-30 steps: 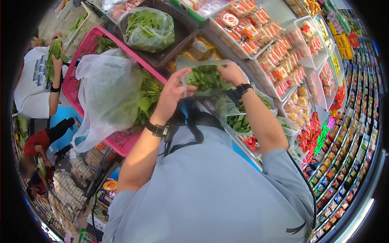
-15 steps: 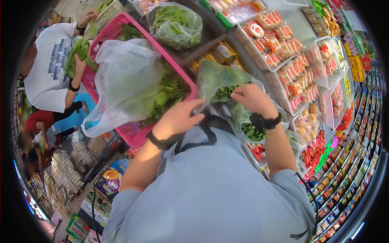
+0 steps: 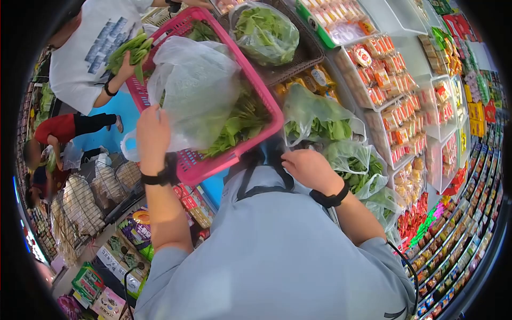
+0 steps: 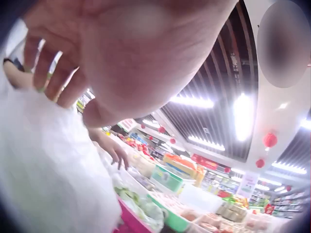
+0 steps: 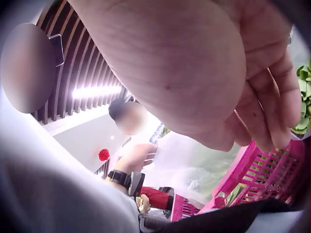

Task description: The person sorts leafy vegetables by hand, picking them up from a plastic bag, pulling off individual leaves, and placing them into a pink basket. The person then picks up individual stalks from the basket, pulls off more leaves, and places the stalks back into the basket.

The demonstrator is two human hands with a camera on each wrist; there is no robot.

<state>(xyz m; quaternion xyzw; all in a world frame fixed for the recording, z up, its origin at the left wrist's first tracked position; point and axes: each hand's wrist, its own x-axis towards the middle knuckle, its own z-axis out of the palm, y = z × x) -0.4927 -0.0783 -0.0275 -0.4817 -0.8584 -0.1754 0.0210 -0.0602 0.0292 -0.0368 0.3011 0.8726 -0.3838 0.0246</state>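
My left hand (image 3: 153, 133) is at the near-left edge of a large translucent plastic bag (image 3: 194, 74) lying over the pink basket (image 3: 261, 104). In the left wrist view its spread, slightly bent fingers (image 4: 60, 80) overlap the white bag. My right hand (image 3: 312, 168) is in front of my waist with nothing seen in it. In the right wrist view its fingers (image 5: 265, 104) are loosely bent. Just beyond it sits a clear bag of leafy greens (image 3: 325, 125). Loose leafy greens (image 3: 240, 125) lie in the basket beside the large bag.
Another bagged bunch of greens (image 3: 266, 32) sits in a dark basket (image 3: 314, 56). Trays of packaged snacks (image 3: 378, 69) line the right. A person in a white shirt (image 3: 90, 48) holds greens at left, with a wire cart (image 3: 80, 202) nearer.
Both hands have left the bag of greens, which now rests on the right. My left hand has swung left to the large bag, and my right hand has drawn back toward my waist.
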